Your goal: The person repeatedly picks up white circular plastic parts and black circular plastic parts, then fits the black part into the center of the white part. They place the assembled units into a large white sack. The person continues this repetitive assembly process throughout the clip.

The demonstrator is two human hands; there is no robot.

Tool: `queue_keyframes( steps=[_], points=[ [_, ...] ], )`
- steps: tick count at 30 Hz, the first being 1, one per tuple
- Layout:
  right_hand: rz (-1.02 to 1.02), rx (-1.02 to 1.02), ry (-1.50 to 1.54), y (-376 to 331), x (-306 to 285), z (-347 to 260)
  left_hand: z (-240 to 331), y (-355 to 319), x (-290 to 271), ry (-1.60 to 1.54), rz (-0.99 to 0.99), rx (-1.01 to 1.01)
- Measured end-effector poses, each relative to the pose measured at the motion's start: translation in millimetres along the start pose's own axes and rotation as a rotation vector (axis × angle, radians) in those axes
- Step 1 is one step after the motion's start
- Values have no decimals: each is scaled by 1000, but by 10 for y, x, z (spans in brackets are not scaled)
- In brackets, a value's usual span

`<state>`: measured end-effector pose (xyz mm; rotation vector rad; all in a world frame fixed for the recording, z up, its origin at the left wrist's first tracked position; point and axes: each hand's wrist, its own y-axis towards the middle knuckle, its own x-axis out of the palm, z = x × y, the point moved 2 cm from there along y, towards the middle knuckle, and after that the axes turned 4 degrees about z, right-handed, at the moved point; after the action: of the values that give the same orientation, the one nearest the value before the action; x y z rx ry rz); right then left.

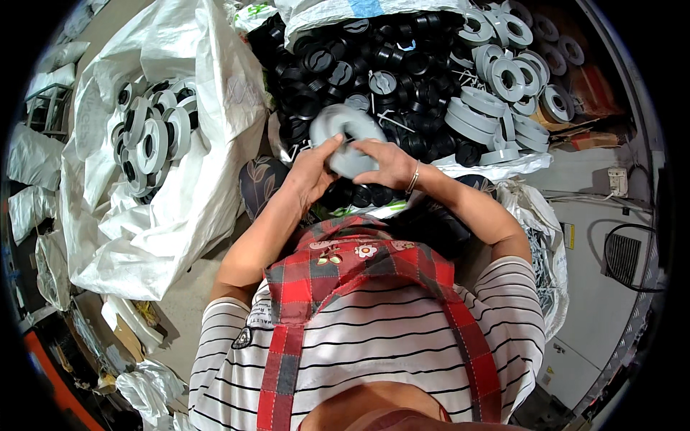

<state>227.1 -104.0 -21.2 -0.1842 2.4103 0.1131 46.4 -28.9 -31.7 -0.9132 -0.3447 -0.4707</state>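
I hold a grey plastic spool (348, 129) in front of my chest, above a heap of black round plastic parts (359, 65). My left hand (310, 171) grips the spool's lower left rim, fingers curled onto it. My right hand (388, 162), with a thin bracelet at the wrist, presses on its lower right side. Part of the spool's lower flange is hidden under my fingers. Just right of the black heap lies a pile of grey spools (503, 86).
A large white woven sack (201, 165) at my left holds several assembled grey-and-black spools (151, 136). More white bags (32, 158) lie at the far left. A white cabinet (604, 287) with a vent stands at the right. Cardboard scraps (136, 330) lie on the floor.
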Motion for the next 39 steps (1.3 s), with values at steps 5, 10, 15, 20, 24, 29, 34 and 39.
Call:
queue_keyframes(
  steps=[5,10,15,20,24,29,34,39],
  points=[
    [585,414,-21,752,-469,766,167,198,8,-46,73,199],
    [456,928,-148,1050,-420,1943,145,247,47,23,106,379],
    [587,476,98,920,-293,1122,170,230,133,67,50,477],
    [377,-6,127,372,-266,18,162,139,298,-191,-126,276],
    [310,147,-62,296,-525,-221,136,-22,314,-40,-200,354],
    [101,-21,-267,181,-638,-530,217,-236,281,66,-280,292],
    [-19,-230,-318,72,-689,-644,224,-335,198,92,-362,157],
    [199,87,-55,-49,-467,-515,103,-481,433,45,-310,347]
  ],
)
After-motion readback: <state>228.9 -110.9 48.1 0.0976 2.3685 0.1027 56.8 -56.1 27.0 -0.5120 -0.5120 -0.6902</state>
